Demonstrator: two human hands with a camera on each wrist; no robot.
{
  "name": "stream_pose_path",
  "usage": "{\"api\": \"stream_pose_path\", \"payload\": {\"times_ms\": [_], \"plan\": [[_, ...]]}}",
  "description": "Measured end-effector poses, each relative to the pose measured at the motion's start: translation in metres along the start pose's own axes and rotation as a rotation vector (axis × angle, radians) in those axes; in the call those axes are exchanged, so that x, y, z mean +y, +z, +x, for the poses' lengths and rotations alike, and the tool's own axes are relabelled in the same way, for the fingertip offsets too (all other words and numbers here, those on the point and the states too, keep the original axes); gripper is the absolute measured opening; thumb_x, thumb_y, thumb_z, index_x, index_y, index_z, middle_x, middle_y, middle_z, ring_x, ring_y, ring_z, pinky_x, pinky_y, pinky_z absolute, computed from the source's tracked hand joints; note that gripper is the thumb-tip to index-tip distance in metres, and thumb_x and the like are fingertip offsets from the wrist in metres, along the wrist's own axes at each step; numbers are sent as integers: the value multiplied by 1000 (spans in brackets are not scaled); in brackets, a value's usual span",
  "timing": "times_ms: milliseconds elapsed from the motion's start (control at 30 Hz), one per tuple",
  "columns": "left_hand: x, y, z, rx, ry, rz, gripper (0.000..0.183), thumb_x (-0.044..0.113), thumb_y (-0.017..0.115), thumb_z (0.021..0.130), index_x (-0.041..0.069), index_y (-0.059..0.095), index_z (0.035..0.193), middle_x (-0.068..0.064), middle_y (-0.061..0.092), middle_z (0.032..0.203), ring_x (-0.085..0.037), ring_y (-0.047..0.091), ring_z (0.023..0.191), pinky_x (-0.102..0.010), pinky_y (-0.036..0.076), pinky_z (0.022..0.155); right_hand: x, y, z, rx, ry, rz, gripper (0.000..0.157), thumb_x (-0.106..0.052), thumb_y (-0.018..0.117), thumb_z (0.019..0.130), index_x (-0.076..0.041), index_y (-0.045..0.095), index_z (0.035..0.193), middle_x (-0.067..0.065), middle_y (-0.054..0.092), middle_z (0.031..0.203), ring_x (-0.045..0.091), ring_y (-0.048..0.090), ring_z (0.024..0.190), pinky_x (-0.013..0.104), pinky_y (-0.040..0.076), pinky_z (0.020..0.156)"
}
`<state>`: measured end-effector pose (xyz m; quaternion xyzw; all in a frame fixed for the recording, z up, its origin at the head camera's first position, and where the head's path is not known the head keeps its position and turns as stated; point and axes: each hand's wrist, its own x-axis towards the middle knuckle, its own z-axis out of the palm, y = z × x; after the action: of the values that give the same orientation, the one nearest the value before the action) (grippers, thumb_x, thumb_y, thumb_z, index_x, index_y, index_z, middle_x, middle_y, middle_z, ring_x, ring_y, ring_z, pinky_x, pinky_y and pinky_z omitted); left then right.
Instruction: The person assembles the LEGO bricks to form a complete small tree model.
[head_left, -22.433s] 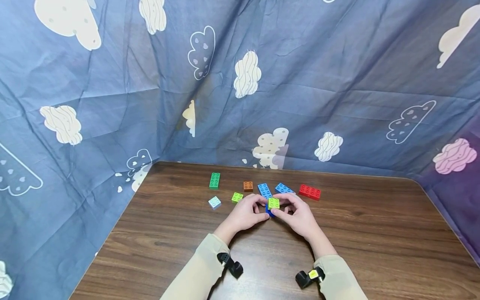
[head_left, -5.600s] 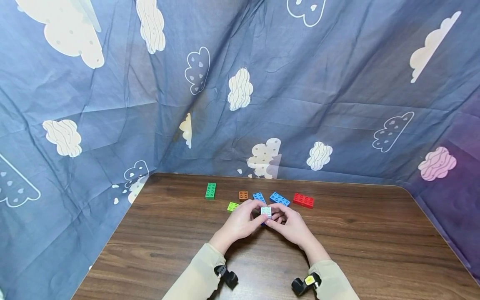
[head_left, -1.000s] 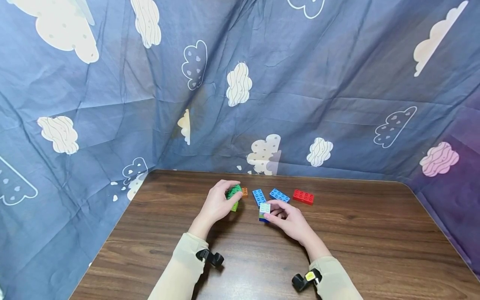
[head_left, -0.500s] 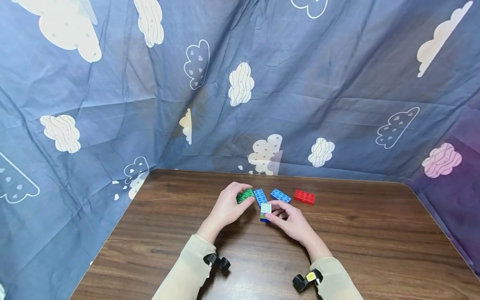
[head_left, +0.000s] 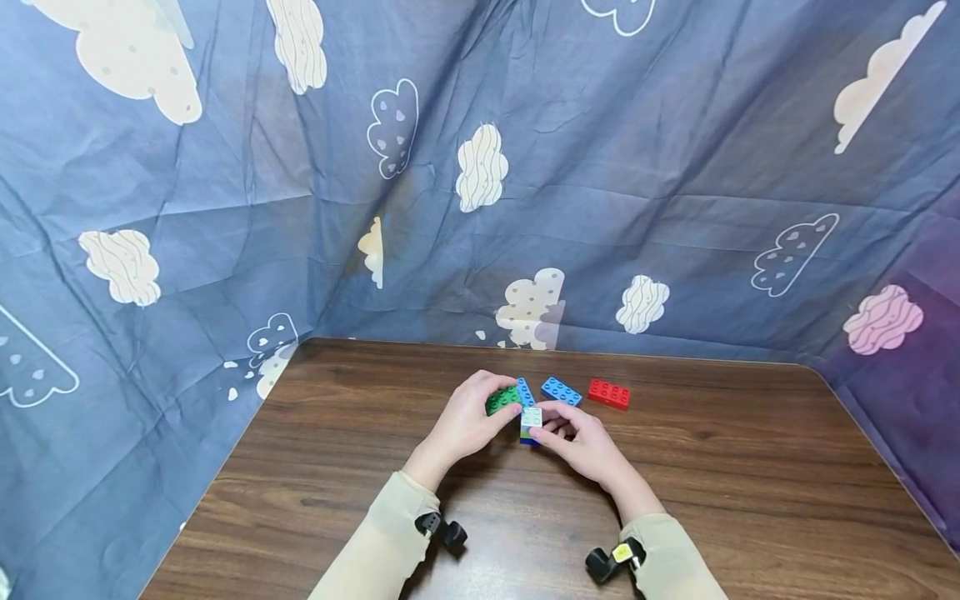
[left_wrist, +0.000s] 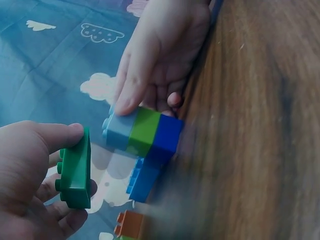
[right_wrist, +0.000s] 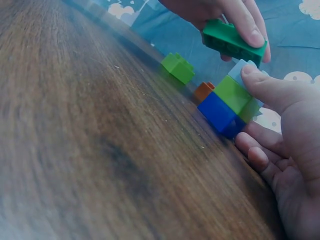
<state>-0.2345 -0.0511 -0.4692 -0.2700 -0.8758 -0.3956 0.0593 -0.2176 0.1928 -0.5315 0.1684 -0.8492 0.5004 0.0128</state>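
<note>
In the head view my left hand (head_left: 467, 421) pinches a green toy building brick (head_left: 501, 400) between thumb and fingers. The brick is raised off the table, just left of a small stack. That stack has a light blue brick (left_wrist: 120, 131) on top, a lime green brick (left_wrist: 145, 131) in the middle and a dark blue brick (left_wrist: 168, 134) at the bottom. My right hand (head_left: 581, 442) grips the stack from its right side, the thumb on the light blue brick. In the right wrist view the green brick is close to the stack's top, its hollow underside partly visible.
Behind the stack lies a long blue brick (head_left: 525, 392). Another blue brick (head_left: 561, 391) and a red brick (head_left: 609, 393) lie farther right. A lime brick (right_wrist: 177, 68) and an orange-brown brick (right_wrist: 204, 92) stand on the wooden table (head_left: 750, 483) beyond the stack.
Over the last second my left hand has carried the green brick rightward, toward the stack. Earlier, the light blue brick went onto the stack. My right hand has stayed on it.
</note>
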Motion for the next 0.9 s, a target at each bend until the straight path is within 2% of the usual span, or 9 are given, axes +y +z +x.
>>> {"api": "stream_pose_path", "payload": {"times_ms": [167, 367, 633, 900], "plan": [[3, 6, -1, -28, 23, 20, 38, 24, 74, 106, 7, 72, 139, -9, 69, 130, -24, 65, 116, -46, 54, 102, 0, 0, 0, 3, -4, -6, 38, -26, 83, 100, -15, 72, 134, -2, 75, 106, 15, 69, 92, 27, 57, 81], [3, 10, -3, -36, 34, 65, 36, 27, 71, 108, 11, 72, 140, -8, 69, 131, -25, 65, 121, -54, 48, 109, 1, 1, 0, 1, -16, 2, 36, -27, 83, 101, -15, 73, 134, -1, 75, 105, 15, 69, 92, 27, 57, 80], [5, 9, -4, -51, 64, 66, 37, 26, 70, 106, 12, 72, 141, -7, 70, 129, -25, 65, 120, -52, 50, 103, 2, 1, -1, 5, -28, 16, 35, -26, 82, 101, -15, 73, 133, -1, 75, 104, 15, 68, 90, 27, 56, 79], [5, 7, -4, -73, 89, 79, 38, 22, 72, 102, 12, 74, 138, -7, 69, 126, -26, 63, 119, -52, 47, 103, 2, 1, 0, 8, -16, 14, 36, -25, 83, 100, -14, 73, 133, -1, 75, 109, 15, 69, 93, 27, 57, 81]]}}
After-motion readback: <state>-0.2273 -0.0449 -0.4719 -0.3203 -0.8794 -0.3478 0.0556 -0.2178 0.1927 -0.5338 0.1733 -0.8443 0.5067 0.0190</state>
